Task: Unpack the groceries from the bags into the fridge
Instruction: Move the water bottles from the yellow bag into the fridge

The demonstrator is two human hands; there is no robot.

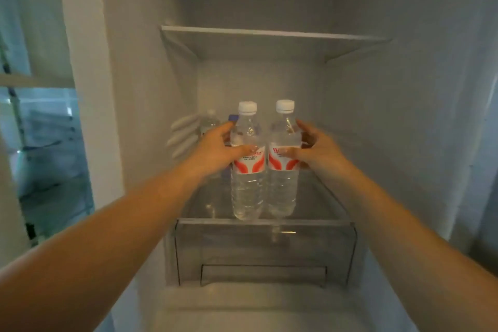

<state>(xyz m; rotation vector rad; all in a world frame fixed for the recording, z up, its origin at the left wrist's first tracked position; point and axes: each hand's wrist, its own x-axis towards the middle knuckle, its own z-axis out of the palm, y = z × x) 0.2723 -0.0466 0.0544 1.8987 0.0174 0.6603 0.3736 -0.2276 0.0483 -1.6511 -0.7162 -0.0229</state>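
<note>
Hands clamp twin water bottles upright on the fridge shelf (318, 197): left hand (215, 148) wraps the left bottle (248, 186), right hand (314, 149) the right bottle (283, 183).

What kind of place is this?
Inside an open fridge, probably in a home kitchen: glass shelf, clear drawer, and two water bottles gripped by left hand and right hand.

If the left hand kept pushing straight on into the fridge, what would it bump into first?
Probably the smaller bottle standing behind the left hand, which grips the left water bottle. Beyond it is the fridge's back wall. Depth is hard to judge.
</note>
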